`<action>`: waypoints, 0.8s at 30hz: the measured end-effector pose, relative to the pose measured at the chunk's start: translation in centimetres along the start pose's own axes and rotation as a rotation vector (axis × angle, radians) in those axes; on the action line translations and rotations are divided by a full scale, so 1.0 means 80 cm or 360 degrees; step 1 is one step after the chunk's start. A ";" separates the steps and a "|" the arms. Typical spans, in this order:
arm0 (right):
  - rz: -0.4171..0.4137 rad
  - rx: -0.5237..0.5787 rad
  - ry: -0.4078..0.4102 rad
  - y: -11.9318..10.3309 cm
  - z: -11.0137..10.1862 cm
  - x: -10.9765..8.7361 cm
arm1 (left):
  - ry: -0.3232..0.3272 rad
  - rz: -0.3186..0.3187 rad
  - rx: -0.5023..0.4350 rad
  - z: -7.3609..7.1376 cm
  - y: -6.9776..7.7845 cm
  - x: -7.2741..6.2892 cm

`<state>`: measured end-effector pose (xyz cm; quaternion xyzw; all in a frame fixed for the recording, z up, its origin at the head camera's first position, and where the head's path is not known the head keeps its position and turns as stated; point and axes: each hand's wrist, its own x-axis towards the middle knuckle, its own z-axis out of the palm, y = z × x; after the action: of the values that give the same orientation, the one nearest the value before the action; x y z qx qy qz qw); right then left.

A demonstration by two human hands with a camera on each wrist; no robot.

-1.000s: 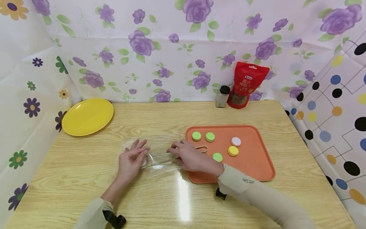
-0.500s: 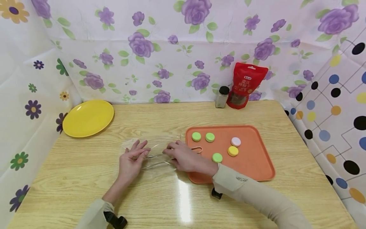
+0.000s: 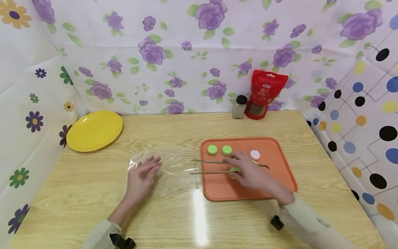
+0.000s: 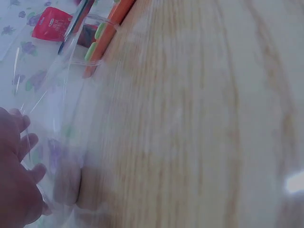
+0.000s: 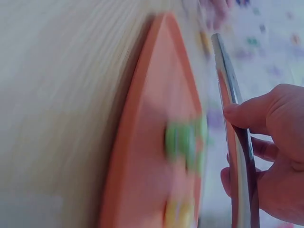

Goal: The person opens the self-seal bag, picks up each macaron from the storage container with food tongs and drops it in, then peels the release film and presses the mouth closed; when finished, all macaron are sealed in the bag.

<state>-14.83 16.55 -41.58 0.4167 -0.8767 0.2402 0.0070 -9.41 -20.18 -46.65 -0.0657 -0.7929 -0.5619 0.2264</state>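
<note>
My left hand (image 3: pixel 141 178) pinches the upper layer of a clear plastic bag (image 3: pixel 177 164) lying on the table, its opening toward the tray. In the left wrist view, a pale round piece, seemingly a macaron (image 4: pixel 67 184), sits within the bag below the fingers. Over the orange tray (image 3: pixel 217 192), my right hand (image 3: pixel 250 173) holds metal tongs (image 3: pixel 212 161). The tongs' arms are spread with nothing between their tips, which point left at the bag's mouth. Green macarons (image 3: pixel 212 149) and a pale pink macaron (image 3: pixel 255 155) lie on the tray; a yellow one is mostly hidden by the right hand.
A yellow plate (image 3: pixel 94 131) stands at the back left. Toward the back right are a glass jar with a black lid (image 3: pixel 239 108) and a red pouch (image 3: pixel 264 93), both close to the flowered cloth (image 3: pixel 186 79).
My right hand has drawn the tongs rightward out of the bag and over the tray. The pale piece stayed in the bag. My left hand has kept its place on the bag.
</note>
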 end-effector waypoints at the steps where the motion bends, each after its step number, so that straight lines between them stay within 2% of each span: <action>1: 0.0056 0.0002 0.0041 0.007 -0.008 -0.017 | 0.0002 -0.0002 0.0001 0.000 0.000 0.000; 3: 0.0118 -0.0026 0.0130 0.023 -0.022 -0.050 | 0.0004 -0.0013 -0.0003 0.000 0.001 -0.001; 8: 0.0179 -0.0152 0.0337 0.063 -0.049 -0.125 | -0.0002 -0.0039 -0.0011 -0.002 0.001 -0.001; 12: 0.0283 -0.0209 0.0368 0.079 -0.058 -0.168 | 0.0005 -0.0056 -0.0019 -0.005 0.003 -0.002; 17: 0.0353 -0.0232 0.0361 0.088 -0.056 -0.197 | 0.0010 -0.0081 -0.0037 -0.007 0.006 -0.002; 24: 0.0320 -0.0251 0.0385 0.096 -0.046 -0.204 | 0.0003 -0.0081 -0.0043 -0.006 0.009 -0.003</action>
<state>-10.49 34.10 -44.99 0.2931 -0.9228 0.2187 0.1210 -8.82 -20.37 -45.98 -0.0481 -0.7865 -0.5781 0.2120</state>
